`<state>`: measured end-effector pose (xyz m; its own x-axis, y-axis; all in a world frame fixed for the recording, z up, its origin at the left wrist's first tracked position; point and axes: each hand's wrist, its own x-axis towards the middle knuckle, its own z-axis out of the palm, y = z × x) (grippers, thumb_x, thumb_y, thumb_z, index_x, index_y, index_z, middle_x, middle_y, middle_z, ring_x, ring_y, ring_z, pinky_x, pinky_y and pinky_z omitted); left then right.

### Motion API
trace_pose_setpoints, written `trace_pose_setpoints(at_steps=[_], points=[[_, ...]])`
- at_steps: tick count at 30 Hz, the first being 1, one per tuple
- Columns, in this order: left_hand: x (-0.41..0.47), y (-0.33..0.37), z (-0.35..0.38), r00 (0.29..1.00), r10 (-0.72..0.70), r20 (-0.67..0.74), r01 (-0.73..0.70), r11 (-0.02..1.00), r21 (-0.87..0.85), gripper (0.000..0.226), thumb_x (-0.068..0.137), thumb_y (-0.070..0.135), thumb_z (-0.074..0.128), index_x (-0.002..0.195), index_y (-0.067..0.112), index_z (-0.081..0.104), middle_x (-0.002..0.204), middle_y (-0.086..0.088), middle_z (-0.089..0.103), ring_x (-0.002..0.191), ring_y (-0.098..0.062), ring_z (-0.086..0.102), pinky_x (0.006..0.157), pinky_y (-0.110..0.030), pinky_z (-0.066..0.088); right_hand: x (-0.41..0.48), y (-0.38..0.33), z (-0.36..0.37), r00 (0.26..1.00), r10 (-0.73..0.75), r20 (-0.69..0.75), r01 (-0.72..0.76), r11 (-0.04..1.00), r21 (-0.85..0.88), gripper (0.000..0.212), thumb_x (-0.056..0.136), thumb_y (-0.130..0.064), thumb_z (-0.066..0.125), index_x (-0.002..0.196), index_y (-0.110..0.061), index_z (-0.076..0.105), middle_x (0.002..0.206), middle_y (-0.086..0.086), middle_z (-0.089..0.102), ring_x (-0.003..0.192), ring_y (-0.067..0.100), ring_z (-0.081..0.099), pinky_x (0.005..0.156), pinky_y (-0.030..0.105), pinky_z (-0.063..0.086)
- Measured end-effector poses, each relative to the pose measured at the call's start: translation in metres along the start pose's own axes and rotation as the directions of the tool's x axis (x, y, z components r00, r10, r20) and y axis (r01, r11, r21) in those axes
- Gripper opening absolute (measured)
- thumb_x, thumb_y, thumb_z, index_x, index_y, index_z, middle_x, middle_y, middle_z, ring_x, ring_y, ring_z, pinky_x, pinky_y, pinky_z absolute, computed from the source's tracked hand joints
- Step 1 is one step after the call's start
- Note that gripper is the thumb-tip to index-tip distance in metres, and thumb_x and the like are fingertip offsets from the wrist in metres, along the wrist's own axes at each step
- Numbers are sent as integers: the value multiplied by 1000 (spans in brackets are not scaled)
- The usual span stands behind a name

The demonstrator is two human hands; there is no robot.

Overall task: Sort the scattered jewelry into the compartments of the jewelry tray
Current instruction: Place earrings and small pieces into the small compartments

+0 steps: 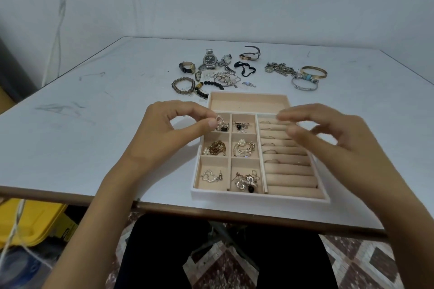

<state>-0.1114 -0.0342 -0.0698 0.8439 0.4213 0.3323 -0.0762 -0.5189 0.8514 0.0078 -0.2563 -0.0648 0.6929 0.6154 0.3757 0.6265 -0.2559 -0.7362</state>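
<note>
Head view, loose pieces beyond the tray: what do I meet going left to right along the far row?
black-strap watch, large steel watch, small silver watch, black cord, chain pile, gold bangle

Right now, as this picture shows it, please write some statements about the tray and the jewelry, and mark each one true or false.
1. The long far compartment of the jewelry tray holds the watches. False: no watch is in it; the watches lie on the table beyond the tray.
2. The left hand pinches a small sparkling piece over the far-left small compartment. True.
3. Several rings sit in the ring rolls on the tray's right side. True.
4. The gold bangle lies in a small compartment. False: it lies on the table, beyond the tray to the right.
</note>
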Motion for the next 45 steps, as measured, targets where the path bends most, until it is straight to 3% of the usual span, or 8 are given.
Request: trace_pose_setpoints(at_steps=[2,8,13,18,23,28,38,45], points=[[-2,2,0,1000,0,10,0,1000,0,3,80,21,75,80,19,77,85,6,75,90,1,66,79,3,36,-5,17,-6,996,64,-57,-72,985,-156,25,96,-27,53,117,-34,64,127,-20,59,114,-11,50,90,-2,31],[-3,4,-3,999,-8,39,8,1000,-15,4,76,23,77,79,20,76,82,5,74,89,-2,67,91,-16,39,-12,34,-4,925,348,151,-190,770,-609,55,99,-39,21,151,-22,19,160,-6,8,146,5,3,117,24,-2],[-9,4,-9,990,-1,144,9,998,-58,8,74,28,81,76,22,75,86,5,73,92,-7,66,94,-26,36,-12,30,-5,924,357,137,-201,757,-622,55,99,-39,20,152,-23,16,160,-8,6,146,5,1,118,26,-3],[-19,0,-20,942,56,331,-107,984,140,21,69,49,72,77,31,77,107,11,66,115,-11,55,104,-30,31,-12,30,-5,928,348,135,-194,759,-621,55,99,-39,19,152,-23,16,160,-7,6,147,5,2,119,27,-2],[-24,3,-22,905,57,422,-202,930,307,22,74,57,65,77,37,75,131,23,52,136,-4,33,117,-52,11,-13,32,-5,934,333,127,-190,767,-613,55,99,-40,19,152,-24,16,160,-8,7,147,5,3,120,27,-1],[-20,6,-17,906,72,416,-269,859,435,19,73,58,62,74,42,73,130,30,48,138,2,26,118,-52,-5,-13,33,-4,938,324,125,-186,771,-609,55,99,-40,20,152,-23,16,159,-7,8,147,6,3,120,28,0],[-17,6,-14,912,122,393,-340,760,554,26,68,66,55,78,46,70,124,32,49,132,5,31,116,-54,-8,-14,35,-5,942,313,124,-171,763,-624,56,99,-40,19,152,-23,16,160,-7,8,147,6,4,120,28,0],[-3,7,-21,918,176,355,-329,838,435,28,71,66,57,86,47,70,121,29,55,127,6,40,118,-53,-1,-12,29,-5,940,316,129,-157,737,-658,55,99,-41,20,152,-24,18,160,-7,10,147,7,7,119,28,6]])
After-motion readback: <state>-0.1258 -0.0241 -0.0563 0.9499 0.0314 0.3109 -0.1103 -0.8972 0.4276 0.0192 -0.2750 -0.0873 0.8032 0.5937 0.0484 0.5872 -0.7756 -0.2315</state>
